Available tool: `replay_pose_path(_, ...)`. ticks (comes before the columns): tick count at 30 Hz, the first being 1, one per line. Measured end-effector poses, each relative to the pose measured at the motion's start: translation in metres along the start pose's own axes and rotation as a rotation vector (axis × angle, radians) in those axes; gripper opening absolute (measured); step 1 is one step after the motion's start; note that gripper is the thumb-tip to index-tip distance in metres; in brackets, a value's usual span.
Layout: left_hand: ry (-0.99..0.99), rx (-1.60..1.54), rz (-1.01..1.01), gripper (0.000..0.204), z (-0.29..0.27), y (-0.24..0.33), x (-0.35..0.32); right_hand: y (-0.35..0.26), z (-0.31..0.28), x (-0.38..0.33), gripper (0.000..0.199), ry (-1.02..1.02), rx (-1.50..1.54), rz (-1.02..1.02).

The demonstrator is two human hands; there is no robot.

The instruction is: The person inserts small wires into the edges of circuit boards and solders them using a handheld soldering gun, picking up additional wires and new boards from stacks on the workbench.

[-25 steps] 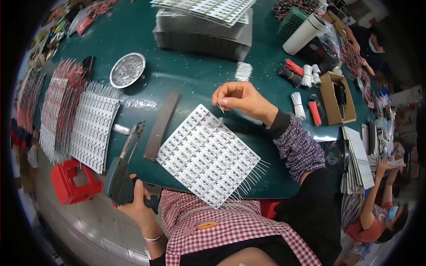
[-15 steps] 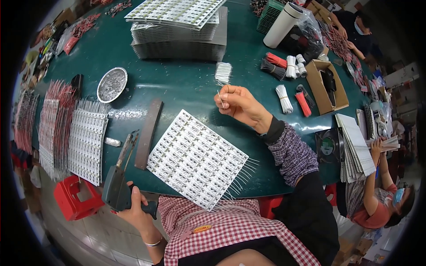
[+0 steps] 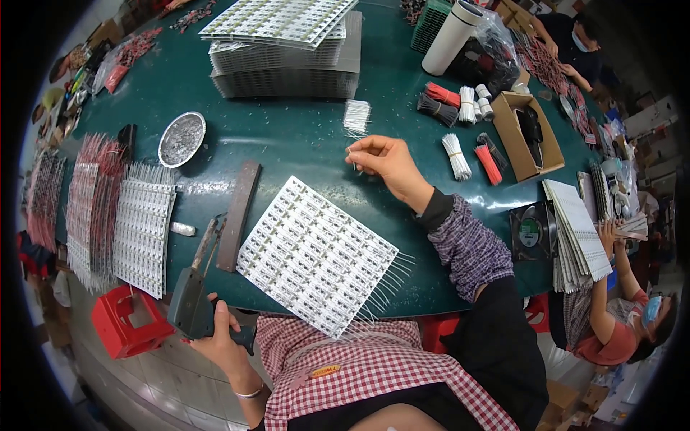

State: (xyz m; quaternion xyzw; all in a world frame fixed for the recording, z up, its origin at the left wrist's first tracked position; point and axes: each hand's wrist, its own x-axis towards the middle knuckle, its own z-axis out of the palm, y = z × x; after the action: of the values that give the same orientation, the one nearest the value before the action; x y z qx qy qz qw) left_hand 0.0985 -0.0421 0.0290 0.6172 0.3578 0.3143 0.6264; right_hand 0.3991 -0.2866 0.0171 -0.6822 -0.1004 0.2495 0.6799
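My left hand (image 3: pixel 224 345) is wrapped round the handle of a dark green soldering gun (image 3: pixel 190 304), whose tip points up beside a flat brown bar (image 3: pixel 238 215). My right hand (image 3: pixel 392 167), above the middle of the table, pinches a thin white wire (image 3: pixel 349 152) between thumb and fingers. Just beyond it lies a small pile of short white wires (image 3: pixel 357 116). A white circuit board panel (image 3: pixel 316 255) lies tilted in front of me. White wires stick out along its right edge, and its near corner overhangs the table edge.
A silvery bowl (image 3: pixel 182 139) stands at the left, near wired panels (image 3: pixel 144 233). Stacked panels (image 3: pixel 284 79) rise at the back. To the right are wire bundles (image 3: pixel 456 156), a cardboard box (image 3: pixel 523 136), a white flask (image 3: pixel 451 39) and a fan (image 3: pixel 532 231). Co-workers sit at the right.
My right hand has shifted slightly left with the white wire, and its fingers have turned a little. The left hand keeps the soldering gun in nearly the same place.
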Motion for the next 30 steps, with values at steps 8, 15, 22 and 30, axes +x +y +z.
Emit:
replay_pose_path(8, 0.035, -0.054, 0.009, 0.024, -0.005, -0.003, -0.006, -0.004, 0.030, 0.004, 0.028, 0.255, -1.119, -0.728)
replay_pose_path(15, 0.070, -0.086, -0.045, 0.029, -0.019, -0.012, -0.011, 0.010, 0.096, -0.115, 0.058, -0.557, -0.950, -0.744)
replay_pose_path(22, 0.053, -0.160, 0.005, 0.029, -0.025, -0.013, -0.021, 0.041, 0.110, -0.178, 0.063, -0.658, -1.110, -0.662)
replay_pose_path(30, 0.035, -0.156, 0.013, 0.021, -0.071, -0.031, -0.001, 0.038, 0.121, -0.188, 0.047, -0.531, -1.205, -0.645)
